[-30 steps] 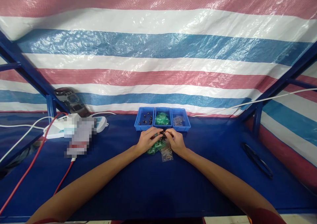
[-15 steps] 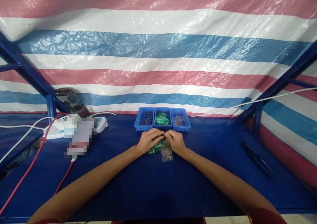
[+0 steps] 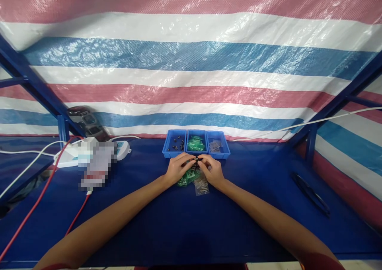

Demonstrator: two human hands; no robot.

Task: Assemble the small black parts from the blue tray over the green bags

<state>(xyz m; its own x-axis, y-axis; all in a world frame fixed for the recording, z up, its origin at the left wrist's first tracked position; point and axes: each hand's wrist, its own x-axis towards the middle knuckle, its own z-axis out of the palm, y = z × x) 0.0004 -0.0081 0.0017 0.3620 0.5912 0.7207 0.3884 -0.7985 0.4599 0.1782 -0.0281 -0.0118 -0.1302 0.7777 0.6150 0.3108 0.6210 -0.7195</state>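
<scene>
My left hand [image 3: 178, 169] and my right hand [image 3: 212, 170] meet at the middle of the blue table. Between their fingertips is a small dark part [image 3: 196, 159], pinched from both sides; its exact kind is too small to make out. Right below the fingers lie green packets [image 3: 187, 178], partly covered by my left hand. Beside them is a clear plastic bag [image 3: 202, 185] with small metal pieces inside. Just beyond my hands stand three blue bins: the left bin [image 3: 170, 154] has small dark parts, the middle bin [image 3: 195, 153] green packets, the right bin [image 3: 219, 155] clear bags.
At the left are a white power strip [image 3: 123, 150], a blurred-out object [image 3: 98, 166] and a red cable [image 3: 76, 214]. A dark device [image 3: 86, 120] leans at the back left. Black tweezer-like tool [image 3: 310, 194] lies at the right. Striped sheeting [image 3: 191, 55] hangs behind.
My fingers have shifted slightly around the small dark part, which now shows more plainly between the fingertips. The bins, packets and bag stay where they were.
</scene>
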